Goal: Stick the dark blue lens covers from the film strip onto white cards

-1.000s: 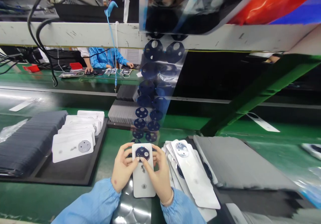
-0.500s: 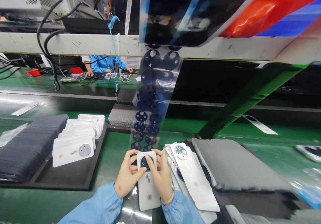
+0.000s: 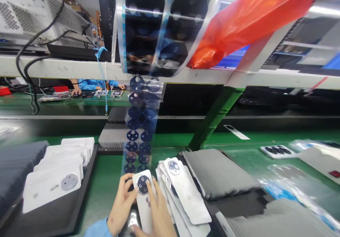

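Observation:
A white phone back cover (image 3: 142,207) is held low in the middle of the view, its top tilted slightly left. A dark blue round film (image 3: 143,185) with holes lies over its camera area. My left hand (image 3: 119,205) grips the cover's left edge, thumb beside the film. My right hand (image 3: 160,214) holds the right edge, with its fingers touching the film's right side. Just above hangs a clear strip of round films (image 3: 132,135). To the right of my right hand, a fanned pile of white back covers (image 3: 188,194) lies close by.
More white covers (image 3: 50,187) overlap in a black tray (image 3: 77,205) at left. Grey sleeves (image 3: 223,173) are stacked at right. A white beam (image 3: 87,69) crosses above, with a red plastic bag (image 3: 239,24) and a green post (image 3: 215,120). Across the bench, a co-worker's hand (image 3: 77,90) shows.
The view has shifted right and tilted up, so the hands sit lower. My right thumb has come off the film and my right hand has slid down the cover's right side.

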The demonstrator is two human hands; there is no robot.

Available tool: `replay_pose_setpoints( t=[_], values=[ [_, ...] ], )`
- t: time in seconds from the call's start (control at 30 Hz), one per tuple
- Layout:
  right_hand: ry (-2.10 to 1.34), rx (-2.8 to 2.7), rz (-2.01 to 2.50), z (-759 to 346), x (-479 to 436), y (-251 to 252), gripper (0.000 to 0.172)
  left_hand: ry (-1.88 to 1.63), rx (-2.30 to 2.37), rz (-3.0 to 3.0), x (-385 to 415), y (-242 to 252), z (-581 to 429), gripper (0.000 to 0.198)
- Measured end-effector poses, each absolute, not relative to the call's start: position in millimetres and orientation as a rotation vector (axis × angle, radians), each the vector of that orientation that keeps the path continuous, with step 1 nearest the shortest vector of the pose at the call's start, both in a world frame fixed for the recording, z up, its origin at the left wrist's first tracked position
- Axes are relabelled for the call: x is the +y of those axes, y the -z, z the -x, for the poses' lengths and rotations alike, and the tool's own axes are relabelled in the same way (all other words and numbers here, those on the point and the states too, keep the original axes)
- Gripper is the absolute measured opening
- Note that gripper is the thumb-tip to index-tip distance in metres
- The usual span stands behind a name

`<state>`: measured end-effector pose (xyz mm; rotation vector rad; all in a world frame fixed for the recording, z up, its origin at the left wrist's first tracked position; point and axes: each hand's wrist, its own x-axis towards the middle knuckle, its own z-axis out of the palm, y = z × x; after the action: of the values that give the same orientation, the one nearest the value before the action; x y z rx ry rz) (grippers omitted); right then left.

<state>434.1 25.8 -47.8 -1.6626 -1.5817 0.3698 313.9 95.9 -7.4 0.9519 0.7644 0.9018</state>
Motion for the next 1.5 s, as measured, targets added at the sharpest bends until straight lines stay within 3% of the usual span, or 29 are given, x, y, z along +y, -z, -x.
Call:
replay_pose_setpoints(
  t=[0.07, 0.23, 0.33, 0.53, 0.8, 1.13, 1.4, 1.5],
  values=[
    [-0.301, -1.631, 1.721, -441.4, 18.1, 55.5, 0.103, -0.828, 0.677, -0.913, 91.7, 7.6, -317.0, 0.034],
    [-0.160, -1.622, 1.711, -509.8, 25.8, 40.0, 0.056, -0.663, 0.649, -0.986, 86.0, 8.8, -323.7, 0.042],
    [-0.097, -1.449, 1.834, -547.0, 41.0, 33.7, 0.050, -0.514, 0.803, -1.093, 85.1, 5.4, -333.0, 0.044],
    [-0.111, -1.426, 1.924, -553.7, 54.7, 62.4, 0.055, -0.534, 0.927, -0.920, 91.7, 2.7, -374.8, 0.040],
    [-0.114, -1.485, 2.064, -552.2, 49.0, 72.1, 0.090, -0.492, 1.041, -0.800, 120.4, 2.8, -415.0, 0.040],
    [-0.171, -1.497, 2.011, -559.6, 51.5, 77.9, 0.085, -0.366, 1.159, -0.700, 142.2, 6.5, -427.5, 0.056],
    [-0.443, -1.388, 1.879, -570.4, 47.5, 68.1, 0.083, -0.489, 1.053, -0.759, 122.2, -1.2, -440.5, 0.056],
    [-0.614, -1.265, 1.749, -569.0, 44.3, 61.0, 0.082, -0.579, 1.002, -0.750, 107.3, -6.4, -445.4, 0.066]
  ],
)
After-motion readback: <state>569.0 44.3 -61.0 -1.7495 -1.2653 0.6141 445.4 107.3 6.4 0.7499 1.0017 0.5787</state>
